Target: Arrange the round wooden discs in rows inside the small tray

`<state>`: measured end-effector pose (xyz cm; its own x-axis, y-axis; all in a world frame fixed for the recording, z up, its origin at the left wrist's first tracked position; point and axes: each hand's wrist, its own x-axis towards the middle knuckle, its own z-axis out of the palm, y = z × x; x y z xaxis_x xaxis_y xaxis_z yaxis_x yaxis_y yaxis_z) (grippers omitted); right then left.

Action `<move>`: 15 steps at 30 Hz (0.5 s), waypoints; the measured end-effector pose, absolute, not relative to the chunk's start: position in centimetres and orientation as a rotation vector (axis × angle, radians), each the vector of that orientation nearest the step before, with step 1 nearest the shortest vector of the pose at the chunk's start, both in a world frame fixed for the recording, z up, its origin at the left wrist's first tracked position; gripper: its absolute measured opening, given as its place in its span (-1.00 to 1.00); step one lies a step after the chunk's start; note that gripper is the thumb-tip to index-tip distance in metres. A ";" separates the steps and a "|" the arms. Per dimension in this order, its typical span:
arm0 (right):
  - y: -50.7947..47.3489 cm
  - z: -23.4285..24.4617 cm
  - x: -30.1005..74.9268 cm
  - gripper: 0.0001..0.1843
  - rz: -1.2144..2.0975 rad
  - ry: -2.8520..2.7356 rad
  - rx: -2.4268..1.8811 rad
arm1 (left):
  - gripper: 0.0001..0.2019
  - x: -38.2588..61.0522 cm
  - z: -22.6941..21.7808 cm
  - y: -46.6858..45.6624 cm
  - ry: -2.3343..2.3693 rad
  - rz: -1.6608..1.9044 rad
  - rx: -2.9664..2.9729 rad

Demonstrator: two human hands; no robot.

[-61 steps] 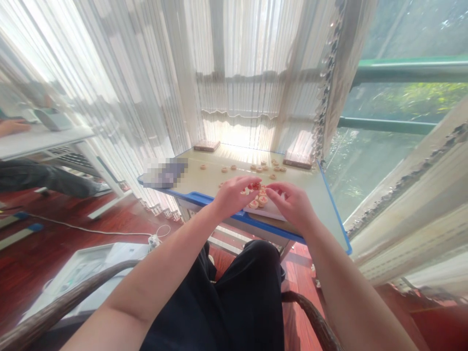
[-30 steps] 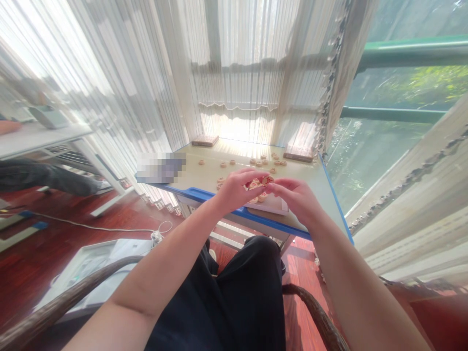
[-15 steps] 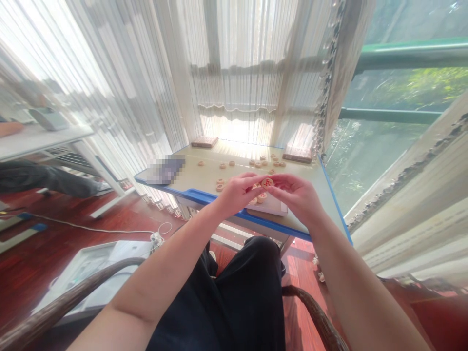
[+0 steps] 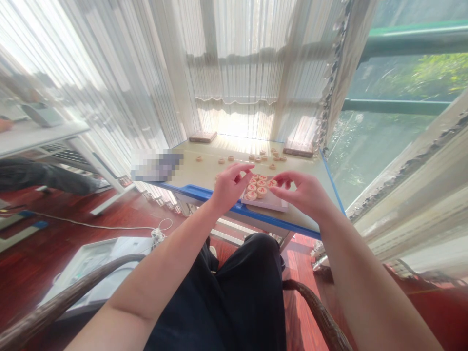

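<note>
My right hand (image 4: 299, 192) pinches a round wooden Chinese chess piece (image 4: 271, 184) with a red character, over the right side of a shallow white box (image 4: 266, 206). Rows of red-marked Chinese chess pieces (image 4: 262, 191) lie face up in that box. Beside its left edge is my left hand (image 4: 231, 186), fingers stretched forward and apart from the thumb, with nothing seen in them. Several more pieces (image 4: 251, 157) are scattered farther back on the table (image 4: 237, 146). My left hand hides part of the table beneath it.
Two brown boxes (image 4: 298, 148) stand at the table's back corners. A pixelated dark item (image 4: 161, 165) lies at the left end. Sheer curtains (image 4: 237, 58) hang behind. Another person's leg (image 4: 44, 179) shows at the far left, and a wooden armrest (image 4: 314, 312) is beside me.
My hands, close together at one piece before, have parted. The left moved off to the left; the right keeps a piece, now lower over the box, whose rows show more fully.
</note>
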<state>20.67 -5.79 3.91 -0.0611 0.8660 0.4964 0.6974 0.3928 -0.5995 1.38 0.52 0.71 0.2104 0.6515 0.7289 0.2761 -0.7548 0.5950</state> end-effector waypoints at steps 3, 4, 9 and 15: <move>-5.9 4.2 21.0 -0.73 0.269 -1.933 -1.480 | -0.77 0.9 0.3 1.4 0.966 1.512 1.970; -5.8 4.3 21.2 -0.75 0.283 -1.956 -1.513 | -0.77 0.7 0.1 1.7 1.001 1.477 1.908; -5.6 4.1 21.7 -0.77 0.270 -2.014 -1.628 | -0.75 0.7 -0.2 2.5 1.045 1.247 1.781; -5.3 3.8 21.4 -0.74 0.316 -2.119 -1.672 | -0.71 0.8 -0.3 2.5 1.068 1.174 1.898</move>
<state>21.36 -5.27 3.79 -0.1877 0.9648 0.1841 0.8692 0.2505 -0.4263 0.75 2.47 -0.35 0.2649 0.8851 0.3827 0.2977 -0.4525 0.8406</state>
